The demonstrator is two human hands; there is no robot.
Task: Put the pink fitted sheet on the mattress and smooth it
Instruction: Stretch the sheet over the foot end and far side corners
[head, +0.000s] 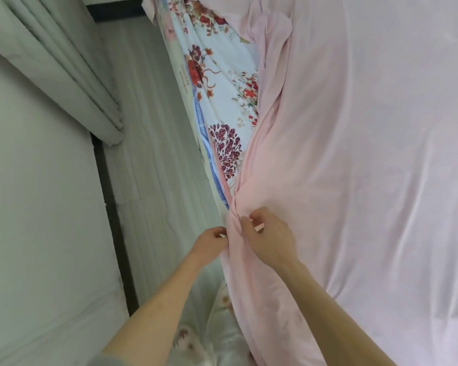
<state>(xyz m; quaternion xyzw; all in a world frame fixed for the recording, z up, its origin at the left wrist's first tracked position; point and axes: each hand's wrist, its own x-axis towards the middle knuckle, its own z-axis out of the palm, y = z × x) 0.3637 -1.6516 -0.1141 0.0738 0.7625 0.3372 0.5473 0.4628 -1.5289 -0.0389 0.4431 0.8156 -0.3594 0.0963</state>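
**bedmaker_q:** ok so where's the pink fitted sheet (368, 154) at this point?

**foldguy:** It's spread over pretty much the whole right half of the frame, mostly flat with long creases running toward lower centre. Its left edge is bunched into a thick fold that runs from top centre down to the bottom edge. Left of that fold, in the upper middle, the mattress (222, 83) is uncovered and you can see its flowered print, red and maroon blooms on white with a blue stripe along the side.

**bedmaker_q:** and the hands?

**foldguy:** Both are on that bunched edge, just below the centre of the frame. The left hand (209, 243) comes in from lower left, its fingers (221, 232) curled and pinching the twisted roll of sheet from the left side. The right hand (270, 239) is just beside it on the right, its fingers (249, 223) curled too and gripping the same roll. The cloth is squeezed between the two hands, and both forearms are bare.

**bedmaker_q:** anything else around?

**foldguy:** There's a pale curtain (50, 62) hanging in folds at upper left, a plain wall (37, 207) below it, and a dark strip (109, 207) along the wall's edge. Between that strip and the flowered print sits a pale quilted panel (148, 143). It could be the mattress side, but it's too washed out to say. More pale flowered fabric (196, 336) shows between the forearms at the bottom.
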